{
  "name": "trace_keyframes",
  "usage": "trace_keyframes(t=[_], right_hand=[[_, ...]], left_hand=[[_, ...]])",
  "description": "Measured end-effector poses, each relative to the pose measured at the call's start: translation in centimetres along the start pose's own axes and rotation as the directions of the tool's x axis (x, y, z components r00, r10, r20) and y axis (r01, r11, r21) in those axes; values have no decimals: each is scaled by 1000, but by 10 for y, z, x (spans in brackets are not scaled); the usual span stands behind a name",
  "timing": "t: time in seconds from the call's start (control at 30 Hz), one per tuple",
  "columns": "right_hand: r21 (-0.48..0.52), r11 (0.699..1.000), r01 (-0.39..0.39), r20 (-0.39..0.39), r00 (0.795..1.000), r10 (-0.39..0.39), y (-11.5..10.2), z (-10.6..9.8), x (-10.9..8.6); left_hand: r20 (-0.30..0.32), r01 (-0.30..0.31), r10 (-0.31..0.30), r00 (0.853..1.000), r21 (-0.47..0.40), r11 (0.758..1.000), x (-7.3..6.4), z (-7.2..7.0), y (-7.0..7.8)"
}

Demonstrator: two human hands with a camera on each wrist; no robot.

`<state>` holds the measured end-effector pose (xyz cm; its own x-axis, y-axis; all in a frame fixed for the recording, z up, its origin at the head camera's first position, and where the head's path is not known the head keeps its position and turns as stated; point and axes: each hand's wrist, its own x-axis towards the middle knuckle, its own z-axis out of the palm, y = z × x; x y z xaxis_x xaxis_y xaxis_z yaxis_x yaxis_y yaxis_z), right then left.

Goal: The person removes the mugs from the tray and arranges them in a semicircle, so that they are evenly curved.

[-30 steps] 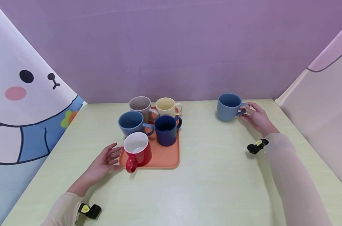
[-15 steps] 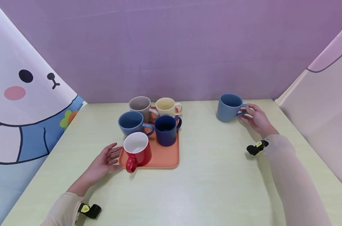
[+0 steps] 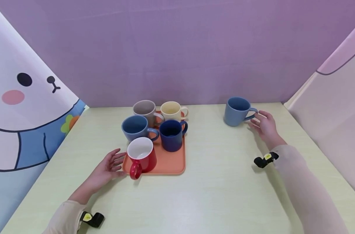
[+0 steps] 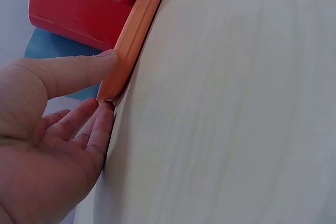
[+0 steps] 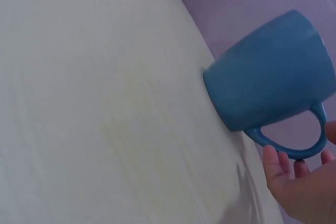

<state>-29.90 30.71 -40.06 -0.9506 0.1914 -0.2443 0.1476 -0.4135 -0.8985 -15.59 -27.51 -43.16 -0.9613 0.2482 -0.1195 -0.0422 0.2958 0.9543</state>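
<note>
My left hand (image 3: 107, 167) touches the left edge of an orange tray (image 3: 177, 165); in the left wrist view its thumb (image 4: 89, 69) and fingertips meet the tray's rim near a corner. On the tray's front left stands a red mug (image 3: 149, 159) with a white inside. My right hand (image 3: 266, 128) has loosely spread fingers right beside the handle of a grey-blue mug (image 3: 235, 113), which stands upright near the table's back edge. In the right wrist view, fingertips (image 5: 270, 156) are close to that handle.
The tray also bears a second grey-blue mug (image 3: 133, 128), a dark blue mug (image 3: 171, 139), a grey-brown mug (image 3: 143, 109) and a cream mug (image 3: 171, 110). Behind the light table (image 3: 218, 195) hangs a purple cloth (image 3: 209, 55).
My right hand has let go of the grey-blue mug's handle and drawn slightly back from it. The left hand and the tray have stayed in place.
</note>
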Motion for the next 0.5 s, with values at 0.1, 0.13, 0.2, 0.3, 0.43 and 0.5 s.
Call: trace_keyframes(t=[0.1,0.13,0.2,0.3,0.43,0.5], right_hand=[[32,998,53,-44,998,-52,3,3,-4],[37,997,71,-49,996,-69,5,4,-6],[45,993,105,-43,994,-103,8,8,-10],[37,987,156,-13,988,-155,13,17,-18],[-5,978,209,34,977,-209,22,33,-28],[-33,976,217,55,975,-215,27,41,-32]], left_hand=[[-3,2,-2,1000,6,1000,0,0,1],[-3,2,-2,1000,6,1000,0,0,1],[-3,2,-2,1000,6,1000,-1,0,1],[-3,3,-3,1000,7,1000,-1,1,1],[-5,4,-4,1000,8,1000,-2,1,2],[-5,2,-2,1000,7,1000,-2,1,2]])
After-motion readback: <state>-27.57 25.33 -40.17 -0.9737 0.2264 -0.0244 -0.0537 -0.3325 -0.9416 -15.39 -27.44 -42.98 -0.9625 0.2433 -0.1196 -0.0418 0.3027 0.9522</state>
